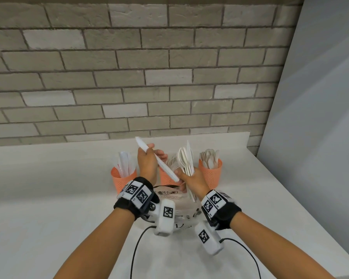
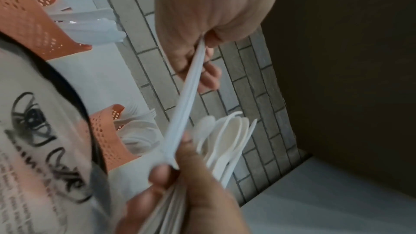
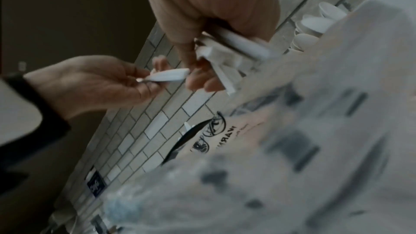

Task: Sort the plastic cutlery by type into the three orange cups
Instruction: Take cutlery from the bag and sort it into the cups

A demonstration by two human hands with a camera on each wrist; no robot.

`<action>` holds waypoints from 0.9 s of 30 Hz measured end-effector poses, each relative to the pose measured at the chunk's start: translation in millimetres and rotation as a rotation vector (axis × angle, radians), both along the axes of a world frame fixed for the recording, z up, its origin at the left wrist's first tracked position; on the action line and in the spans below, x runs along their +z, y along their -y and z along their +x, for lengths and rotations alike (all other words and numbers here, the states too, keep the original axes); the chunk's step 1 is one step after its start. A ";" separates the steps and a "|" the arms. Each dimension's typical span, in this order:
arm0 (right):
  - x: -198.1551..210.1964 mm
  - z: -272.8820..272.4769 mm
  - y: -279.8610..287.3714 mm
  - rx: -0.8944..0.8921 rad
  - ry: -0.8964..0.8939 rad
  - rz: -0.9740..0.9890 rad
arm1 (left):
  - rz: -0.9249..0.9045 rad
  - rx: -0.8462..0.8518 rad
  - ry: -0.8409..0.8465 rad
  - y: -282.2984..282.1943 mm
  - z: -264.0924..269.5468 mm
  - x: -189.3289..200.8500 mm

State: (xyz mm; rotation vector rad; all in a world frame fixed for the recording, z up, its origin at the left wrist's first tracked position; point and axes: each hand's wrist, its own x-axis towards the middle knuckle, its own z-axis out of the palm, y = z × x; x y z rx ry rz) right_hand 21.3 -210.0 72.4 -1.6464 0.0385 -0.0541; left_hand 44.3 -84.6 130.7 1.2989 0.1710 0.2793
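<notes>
My left hand (image 1: 150, 156) pinches a white plastic knife (image 1: 159, 162) that slants up to the left; its lower end lies against the fingers of my right hand (image 1: 186, 179). The right hand grips a bundle of white cutlery (image 1: 186, 160), mostly spoons, held upright. Behind the hands stand three orange mesh cups: the left cup (image 1: 123, 179) holds knives, the middle cup (image 1: 165, 177), largely hidden, holds forks, and the right cup (image 1: 211, 171) holds spoons. In the left wrist view the knife (image 2: 184, 106) runs from my left hand (image 2: 202, 45) down to the right hand (image 2: 180, 175).
A printed plastic bag (image 1: 169, 198) lies on the white counter (image 1: 48, 188) just in front of the cups, under my wrists. A grey brick wall (image 1: 129, 77) rises behind the cups and a plain panel (image 1: 320, 97) closes off the right side.
</notes>
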 end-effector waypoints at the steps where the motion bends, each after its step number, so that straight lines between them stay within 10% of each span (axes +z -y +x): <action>1: -3.3 3.2 0.8 -0.065 0.023 -0.088 | 0.019 0.008 0.019 -1.2 1.0 3.5; 9: 1.9 9.9 -3.6 -0.318 0.172 -0.597 | 0.307 -0.162 0.178 15.1 -3.9 -4.0; 27: 3.6 18.7 -4.6 -0.280 0.177 -0.681 | 0.308 -0.105 0.137 20.5 12.1 -5.3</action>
